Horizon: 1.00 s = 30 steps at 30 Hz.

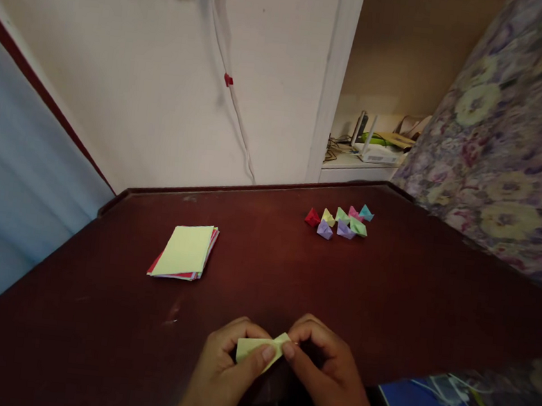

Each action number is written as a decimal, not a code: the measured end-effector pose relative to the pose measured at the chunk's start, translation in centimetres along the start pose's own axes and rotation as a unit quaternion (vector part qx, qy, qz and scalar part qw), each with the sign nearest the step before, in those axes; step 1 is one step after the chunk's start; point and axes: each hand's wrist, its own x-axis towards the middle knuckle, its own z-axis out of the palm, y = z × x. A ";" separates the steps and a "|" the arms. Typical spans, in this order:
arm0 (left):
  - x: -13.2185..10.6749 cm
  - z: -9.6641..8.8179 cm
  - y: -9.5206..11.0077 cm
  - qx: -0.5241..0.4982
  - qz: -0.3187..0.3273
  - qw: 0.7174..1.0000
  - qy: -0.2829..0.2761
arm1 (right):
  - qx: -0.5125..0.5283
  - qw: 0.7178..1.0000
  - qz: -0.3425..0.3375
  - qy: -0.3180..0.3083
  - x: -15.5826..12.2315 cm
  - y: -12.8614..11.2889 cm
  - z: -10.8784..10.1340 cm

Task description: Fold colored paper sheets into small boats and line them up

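At six o'clock, our left hand and right hand pinch folded yellow paper — presumably to steady its creases.

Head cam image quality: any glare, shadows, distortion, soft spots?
Head view: small glare streak on the table, between the paper stack and the left hand; head view: faint shadow beside the cord on the wall; head view: wide-angle stretch toward the edges, flowered curtain looks soft; head view: very dark below the hands.
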 end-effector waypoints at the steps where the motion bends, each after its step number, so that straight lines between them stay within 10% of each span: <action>1: 0.0 0.0 0.1 0.006 0.003 1.000 0.000 | -0.002 1.000 -0.001 0.003 0.0 0.1 0.1; 14: -0.3 -1.2 0.8 0.234 0.149 0.958 -0.070 | 0.032 0.986 0.060 -0.150 0.9 -0.3 -1.5; 30: -0.3 -0.9 0.6 0.238 0.085 0.967 -0.036 | -0.183 0.974 -0.067 -0.117 0.2 -0.9 -1.3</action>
